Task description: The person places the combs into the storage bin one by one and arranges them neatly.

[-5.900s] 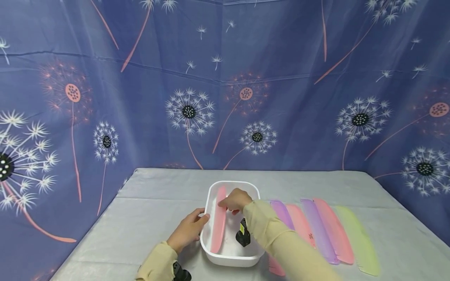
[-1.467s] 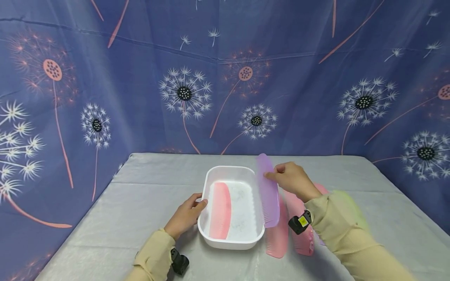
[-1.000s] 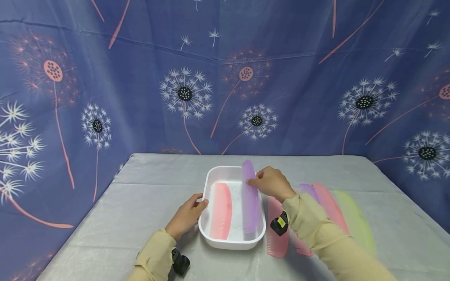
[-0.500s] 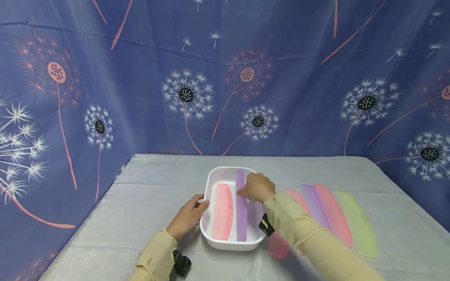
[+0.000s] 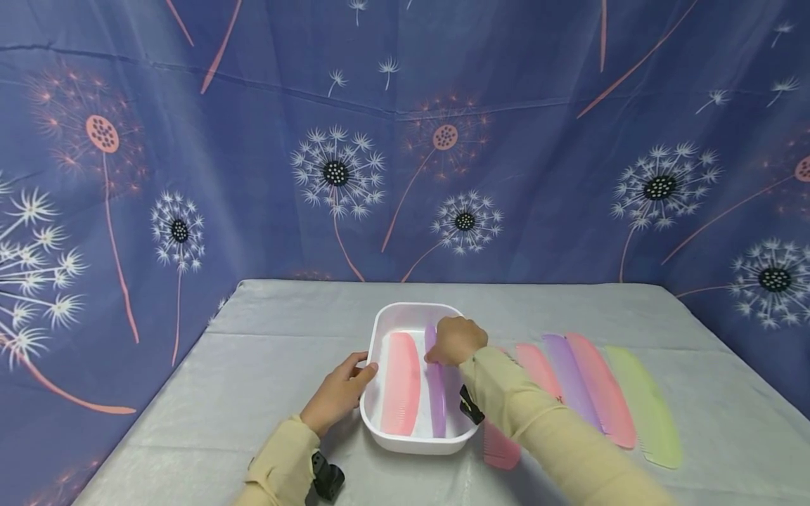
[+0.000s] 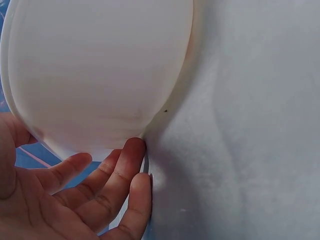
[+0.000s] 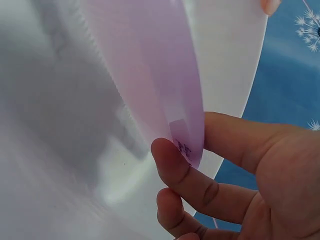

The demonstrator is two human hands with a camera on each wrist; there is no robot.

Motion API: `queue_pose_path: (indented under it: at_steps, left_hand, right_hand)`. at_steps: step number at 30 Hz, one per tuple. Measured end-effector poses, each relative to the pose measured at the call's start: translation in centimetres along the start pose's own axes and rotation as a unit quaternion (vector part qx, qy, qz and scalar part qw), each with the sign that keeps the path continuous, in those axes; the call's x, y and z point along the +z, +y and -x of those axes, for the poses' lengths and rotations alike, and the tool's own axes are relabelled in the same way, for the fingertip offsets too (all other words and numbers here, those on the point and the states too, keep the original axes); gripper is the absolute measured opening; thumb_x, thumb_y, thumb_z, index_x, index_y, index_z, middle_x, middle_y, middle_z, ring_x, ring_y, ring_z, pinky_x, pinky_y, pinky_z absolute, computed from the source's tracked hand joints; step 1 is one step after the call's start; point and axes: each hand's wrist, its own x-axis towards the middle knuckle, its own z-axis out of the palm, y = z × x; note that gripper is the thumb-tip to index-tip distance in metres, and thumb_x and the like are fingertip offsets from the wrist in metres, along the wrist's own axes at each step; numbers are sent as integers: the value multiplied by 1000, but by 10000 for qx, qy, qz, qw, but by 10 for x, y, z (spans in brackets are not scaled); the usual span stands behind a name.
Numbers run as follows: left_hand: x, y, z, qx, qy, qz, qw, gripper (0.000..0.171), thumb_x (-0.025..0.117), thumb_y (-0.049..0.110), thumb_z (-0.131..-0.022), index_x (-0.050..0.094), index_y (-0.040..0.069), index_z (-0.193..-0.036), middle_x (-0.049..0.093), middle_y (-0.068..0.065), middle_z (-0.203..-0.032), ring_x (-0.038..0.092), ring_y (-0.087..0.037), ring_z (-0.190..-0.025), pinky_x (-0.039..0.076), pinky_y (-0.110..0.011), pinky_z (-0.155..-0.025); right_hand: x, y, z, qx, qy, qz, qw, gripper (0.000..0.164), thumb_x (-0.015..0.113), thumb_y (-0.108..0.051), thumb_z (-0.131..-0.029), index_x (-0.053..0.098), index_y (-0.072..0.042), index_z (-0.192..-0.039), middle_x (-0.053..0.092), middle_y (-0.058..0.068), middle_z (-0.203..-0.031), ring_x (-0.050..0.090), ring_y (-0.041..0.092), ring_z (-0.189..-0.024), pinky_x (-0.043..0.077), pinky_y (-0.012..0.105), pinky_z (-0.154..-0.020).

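My right hand (image 5: 458, 341) pinches a purple comb (image 5: 436, 407) near its far end, inside a white tub (image 5: 418, 447). The comb stands on edge or steeply tilted, spine upward; in the right wrist view, the thumb and index finger are on either side of the comb (image 7: 175, 75), whose teeth point left. Left of it, a pink comb (image 5: 401, 383) lies in the tub. My left hand (image 5: 338, 393) holds the tub's left side, thumb at the rim. In the left wrist view its fingertips (image 6: 134, 147) touch the tub's outer wall (image 6: 100, 75).
Right of the tub, several combs lie on the grey cloth (image 5: 285, 337): a pink comb (image 5: 501, 446) partly under the right sleeve, another pink comb (image 5: 538, 369), a purple comb (image 5: 572, 379), a pink comb (image 5: 601, 393) and a green comb (image 5: 645, 407).
Earlier, my right hand held the pink comb in the tub; that comb now lies released. The purple comb has moved left from over the right rim and down into the tub.
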Motion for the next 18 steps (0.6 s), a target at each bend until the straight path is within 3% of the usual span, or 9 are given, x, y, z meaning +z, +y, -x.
queue_pose_path:
  at_steps: [9, 18]
  left_hand:
    - [1, -1, 0, 30, 6, 33, 10000, 45, 53, 27, -107, 52, 2, -144, 66, -18, -117, 63, -28, -101, 55, -42, -78]
    - [1, -1, 0, 60, 41, 82, 9999, 45, 54, 27, -106, 53, 1, -143, 66, -15, -112, 63, -27, -100, 56, -42, -78]
  right_hand:
    - [1, -3, -2, 42, 26, 369, 9993, 26, 86, -26, -75, 68, -8, -81, 71, 12, -97, 66, 30, -90, 55, 43, -73]
    - [-5, -4, 1, 149, 252, 536, 9981, 21, 82, -27, -77, 68, -11, -77, 71, 10, -92, 67, 29, -87, 53, 41, -69]
